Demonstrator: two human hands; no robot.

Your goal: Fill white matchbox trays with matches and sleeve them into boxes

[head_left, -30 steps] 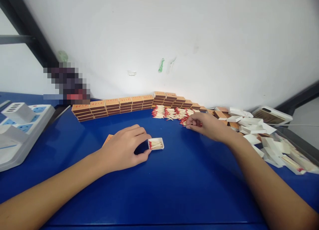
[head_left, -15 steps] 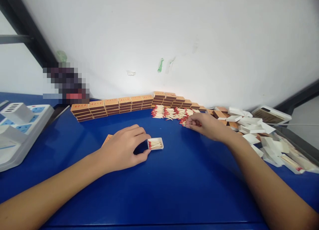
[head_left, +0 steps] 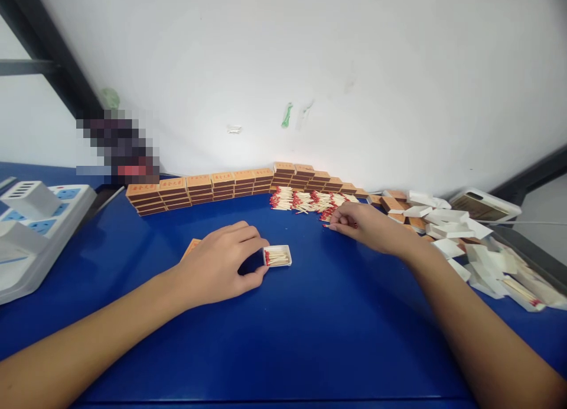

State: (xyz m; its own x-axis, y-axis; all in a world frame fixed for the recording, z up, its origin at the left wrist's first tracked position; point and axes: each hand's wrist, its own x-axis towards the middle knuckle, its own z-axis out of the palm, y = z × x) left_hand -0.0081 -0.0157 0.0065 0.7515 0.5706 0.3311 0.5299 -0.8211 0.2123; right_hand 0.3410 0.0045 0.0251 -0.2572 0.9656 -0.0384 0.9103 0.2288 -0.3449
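My left hand (head_left: 221,261) grips the left end of a small white matchbox tray (head_left: 283,265) between thumb and index finger. Inside the tray lie several matches (head_left: 278,257), red heads to the left. Partly hidden under that hand, an orange matchbox sleeve (head_left: 191,247) rests on the table. My right hand (head_left: 365,225) is closed in a pinch at the near right edge of a pile of loose matches (head_left: 310,201). A match (head_left: 326,225) pokes out from its fingertips, red head to the left; whether more are held I cannot make out.
Stacked orange matchboxes (head_left: 199,187) line the wall. On the right is a heap of white trays (head_left: 449,229) and orange sleeves, beside a phone-like white-edged object (head_left: 485,203). A power strip (head_left: 66,235) with plugs stands on the left of the blue table (head_left: 283,344).
My right hand has drawn slightly toward me from the match pile, and a match now shows at its fingertips. My left hand and the tray hold their place.
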